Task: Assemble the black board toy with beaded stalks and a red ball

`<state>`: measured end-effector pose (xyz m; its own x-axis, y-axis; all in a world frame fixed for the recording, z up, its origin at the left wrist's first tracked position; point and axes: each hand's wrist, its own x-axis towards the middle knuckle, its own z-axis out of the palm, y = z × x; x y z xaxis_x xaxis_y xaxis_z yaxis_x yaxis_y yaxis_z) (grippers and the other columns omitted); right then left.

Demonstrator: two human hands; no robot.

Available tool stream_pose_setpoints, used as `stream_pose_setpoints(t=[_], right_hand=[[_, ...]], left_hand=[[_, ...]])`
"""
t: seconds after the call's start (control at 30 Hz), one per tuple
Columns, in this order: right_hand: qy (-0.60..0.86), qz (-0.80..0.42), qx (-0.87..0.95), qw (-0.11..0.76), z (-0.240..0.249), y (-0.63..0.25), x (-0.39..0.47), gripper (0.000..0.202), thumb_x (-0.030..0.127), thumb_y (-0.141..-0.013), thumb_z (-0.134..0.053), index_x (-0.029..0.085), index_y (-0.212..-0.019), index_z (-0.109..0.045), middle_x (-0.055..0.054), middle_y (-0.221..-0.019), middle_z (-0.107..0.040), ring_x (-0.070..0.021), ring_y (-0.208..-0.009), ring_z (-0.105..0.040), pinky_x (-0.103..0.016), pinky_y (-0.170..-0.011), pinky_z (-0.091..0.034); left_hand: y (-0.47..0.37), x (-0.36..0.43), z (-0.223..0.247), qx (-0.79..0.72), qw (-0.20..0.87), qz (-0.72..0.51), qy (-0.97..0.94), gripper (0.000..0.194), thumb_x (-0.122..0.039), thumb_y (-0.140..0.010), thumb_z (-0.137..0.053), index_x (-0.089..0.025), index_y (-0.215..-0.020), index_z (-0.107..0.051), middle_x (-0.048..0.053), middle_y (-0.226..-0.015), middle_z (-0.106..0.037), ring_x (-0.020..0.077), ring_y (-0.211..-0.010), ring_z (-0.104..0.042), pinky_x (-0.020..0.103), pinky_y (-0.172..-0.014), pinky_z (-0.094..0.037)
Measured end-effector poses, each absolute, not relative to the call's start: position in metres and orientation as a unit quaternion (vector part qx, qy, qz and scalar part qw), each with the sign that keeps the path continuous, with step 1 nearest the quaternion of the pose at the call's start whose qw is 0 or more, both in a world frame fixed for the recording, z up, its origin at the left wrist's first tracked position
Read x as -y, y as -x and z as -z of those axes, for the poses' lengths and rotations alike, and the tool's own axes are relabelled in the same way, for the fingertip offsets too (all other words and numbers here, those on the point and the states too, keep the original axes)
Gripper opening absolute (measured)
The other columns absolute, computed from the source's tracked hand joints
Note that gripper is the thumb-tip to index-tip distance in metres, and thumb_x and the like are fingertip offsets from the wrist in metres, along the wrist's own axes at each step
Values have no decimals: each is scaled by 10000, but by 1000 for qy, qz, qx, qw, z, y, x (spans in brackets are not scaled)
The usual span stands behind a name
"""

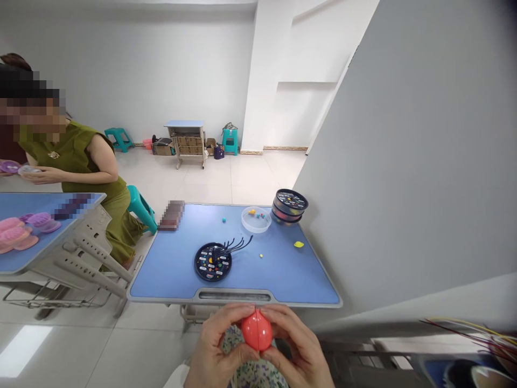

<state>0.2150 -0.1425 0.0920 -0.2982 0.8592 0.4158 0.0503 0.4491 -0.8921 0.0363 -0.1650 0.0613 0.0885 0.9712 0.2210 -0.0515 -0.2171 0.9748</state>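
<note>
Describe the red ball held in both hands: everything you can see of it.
The red ball is a smooth, glossy, plastic-looking sphere, coral red, with a thin seam running top to bottom that suggests two joined halves. It sits closed, below the near edge of the blue desk, above flowered fabric. The left hand and right hand cup it from either side, fingertips meeting at its top.

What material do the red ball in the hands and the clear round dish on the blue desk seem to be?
Red ball: probably smooth plastic, with a soft sheen and a seam line. Clear round dish: likely transparent plastic, possibly glass; the beads inside show through its wall.
</note>
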Motion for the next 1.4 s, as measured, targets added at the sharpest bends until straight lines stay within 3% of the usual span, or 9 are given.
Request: stream_pose_setpoints(t=[0.17, 0.4, 0.57, 0.83, 0.93, 1.07, 1.23, 1.4], right_hand=[[285, -378, 731, 491, -87, -218, 137, 393, 267, -800, -670, 317, -1185, -611, -84, -1035, -665, -201, -854, -670, -245, -657, -581], [330, -310, 766, 456, -90, -223, 141, 409, 255, -804, -670, 310, -1204, -607, -94, -1080, -675, -228, -936, -665, -295, -776, -573], [324, -272, 804, 418, -87, -226, 140, 480, 234, -831, -637, 314, -1291, -530, -87, -1111, -663, -221, -978, -655, -290, -805, -566], [328, -278, 807, 405, -80, -223, 128, 489, 298, -826, -633, 265, -1301, -524, -109, -1184, -620, -235, -1058, -621, -294, -869, -531], [328, -297, 802, 402, -76, -224, 125, 455, 291, -849, -600, 279, -1298, -530, -111, -1232, -594, -230, -1077, -609, -299, -877, -523], [348, -341, 765, 422, -72, -223, 126, 347, 319, -859, -582, 292, -1205, -608, -95, -1134, -651, -219, -974, -647, -282, -771, -559], [369, -365, 747, 416, -77, -222, 128, 410, 336, -839, -610, 289, -1245, -579, -102, -1091, -674, -226, -947, -649, -278, -736, -566], [361, -357, 755, 414, -88, -223, 129, 357, 278, -831, -625, 289, -1188, -614, -90, -1108, -660, -220, -982, -640, -270, -797, -551]], left_hand=[[-30, 161, -64, -399, 444, -519, -612, 422, -319, -719, -741, -291, -1134, -667, 97, -1177, -665, 271, -1084, -599, 352, -941, -469], [-36, 158, -65, -405, 522, -506, -555, 381, -358, -722, -731, -239, -1083, -698, 104, -1073, -700, 270, -1022, -617, 370, -902, -496], [-40, 157, -58, -405, 579, -495, -506, 487, -414, -694, -743, -207, -1129, -674, 112, -1089, -684, 278, -1033, -607, 370, -918, -486], [-43, 154, -62, -385, 642, -504, -431, 491, -341, -755, -709, -169, -1200, -593, 130, -1156, -652, 260, -1023, -615, 401, -949, -464], [-43, 153, -62, -393, 636, -501, -435, 481, -306, -743, -724, -181, -1187, -589, 119, -1107, -674, 242, -976, -638, 390, -935, -472], [-43, 153, -58, -420, 609, -500, -451, 461, -282, -689, -768, -185, -1116, -625, 109, -1043, -699, 238, -941, -649, 362, -895, -494], [-41, 154, -57, -416, 616, -499, -446, 444, -288, -717, -744, -197, -1134, -619, 103, -1021, -703, 235, -893, -656, 356, -837, -519], [-37, 162, -65, -450, 499, -520, -527, 399, -280, -756, -707, -242, -1147, -640, 106, -1189, -635, 273, -1089, -583, 377, -947, -463]])
